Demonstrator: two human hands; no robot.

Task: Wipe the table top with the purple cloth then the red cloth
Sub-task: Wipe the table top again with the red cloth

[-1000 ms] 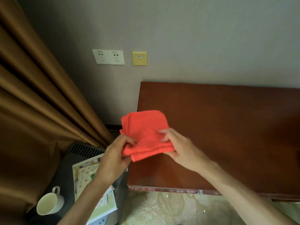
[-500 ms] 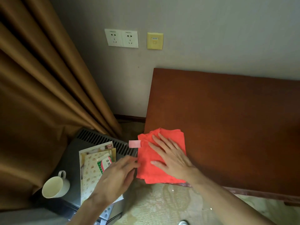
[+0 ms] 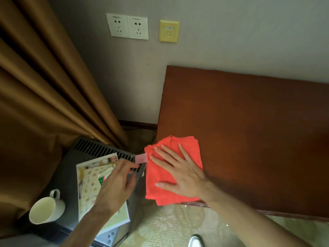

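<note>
A folded red cloth [image 3: 188, 150] lies on the near left corner of the dark brown table top [image 3: 249, 122], overhanging the left and front edges a little. My right hand [image 3: 179, 170] presses flat on it, fingers spread. A pale pink tag [image 3: 141, 158] sticks out from the cloth's left side. My left hand [image 3: 115, 186] hovers just left of the table, fingertips near that tag, holding nothing. No purple cloth is in view.
A dark low unit [image 3: 71, 175] with a vent grille stands left of the table, carrying leaflets [image 3: 89, 179] and a white mug [image 3: 45, 208]. Brown curtains [image 3: 44, 86] hang on the left. Wall sockets [image 3: 127, 26] sit above. Patterned carpet [image 3: 178, 227] lies below.
Both hands brought the red cloth down from the air onto the table's near left corner. My right hand flattened on it and my left hand let go.
</note>
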